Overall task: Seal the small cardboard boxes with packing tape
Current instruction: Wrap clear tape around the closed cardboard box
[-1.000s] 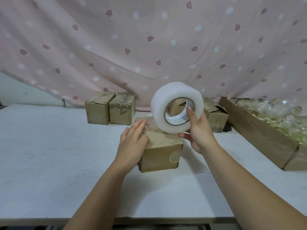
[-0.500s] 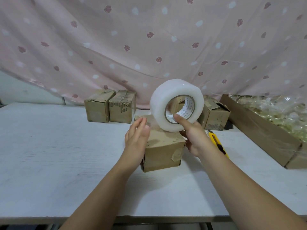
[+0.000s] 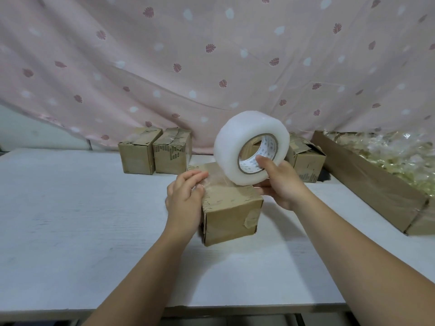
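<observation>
The box [image 3: 231,208] sits mid-bench, with the left hand [image 3: 186,198] flat-fingered on its top left edge. The right hand [image 3: 280,184] grips the tape roll [image 3: 244,149] just above, thumb in the core. The bench [image 3: 70,220] is white; more boxes [image 3: 173,156] line its back under a pink leaf-print curtain [image 3: 211,67], and a long carton [image 3: 367,182] lies to the right.

Brown cardboard box [image 3: 231,214] on white table, flaps closed, white tape roll [image 3: 250,147] on edge above it
</observation>
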Available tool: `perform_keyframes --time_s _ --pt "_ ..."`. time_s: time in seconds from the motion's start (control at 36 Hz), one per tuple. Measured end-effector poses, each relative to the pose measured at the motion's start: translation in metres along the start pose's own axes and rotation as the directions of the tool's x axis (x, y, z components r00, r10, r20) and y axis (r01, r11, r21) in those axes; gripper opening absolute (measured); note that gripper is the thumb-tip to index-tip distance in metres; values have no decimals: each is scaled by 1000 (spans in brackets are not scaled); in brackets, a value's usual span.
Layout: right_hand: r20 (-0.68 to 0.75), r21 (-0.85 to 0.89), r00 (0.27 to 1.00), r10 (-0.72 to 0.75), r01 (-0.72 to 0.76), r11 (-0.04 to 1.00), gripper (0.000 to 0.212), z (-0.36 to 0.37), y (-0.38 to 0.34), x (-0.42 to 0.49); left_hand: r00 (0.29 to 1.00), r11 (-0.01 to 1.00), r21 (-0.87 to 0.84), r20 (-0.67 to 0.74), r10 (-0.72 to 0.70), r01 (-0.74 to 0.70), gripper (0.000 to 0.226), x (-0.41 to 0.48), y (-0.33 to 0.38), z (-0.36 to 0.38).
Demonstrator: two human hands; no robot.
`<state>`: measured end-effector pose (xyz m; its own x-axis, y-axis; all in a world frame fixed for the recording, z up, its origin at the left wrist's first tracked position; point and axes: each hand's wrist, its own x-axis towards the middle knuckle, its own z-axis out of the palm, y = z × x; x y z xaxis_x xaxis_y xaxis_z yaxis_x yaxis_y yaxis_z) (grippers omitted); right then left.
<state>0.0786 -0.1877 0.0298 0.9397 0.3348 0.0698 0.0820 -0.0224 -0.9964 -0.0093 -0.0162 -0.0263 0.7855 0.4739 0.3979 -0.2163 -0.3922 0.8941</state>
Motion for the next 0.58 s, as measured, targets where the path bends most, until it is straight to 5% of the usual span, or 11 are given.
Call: perform_keyframes --time_s 0.17,0.33,0.58 --pt "-73 88 997 4 2 996 18 -9 2 1 998 998 19 13 67 -67 36 4 -4 0" --pt "-297 171 953 51 1 985 15 -25 14 -2 997 997 3 33 74 -74 32 2 -5 -1" --pt "-431 128 895 116 -67 990 16 -31 48 0 995 996 21 49 89 -90 30 3 -5 1"
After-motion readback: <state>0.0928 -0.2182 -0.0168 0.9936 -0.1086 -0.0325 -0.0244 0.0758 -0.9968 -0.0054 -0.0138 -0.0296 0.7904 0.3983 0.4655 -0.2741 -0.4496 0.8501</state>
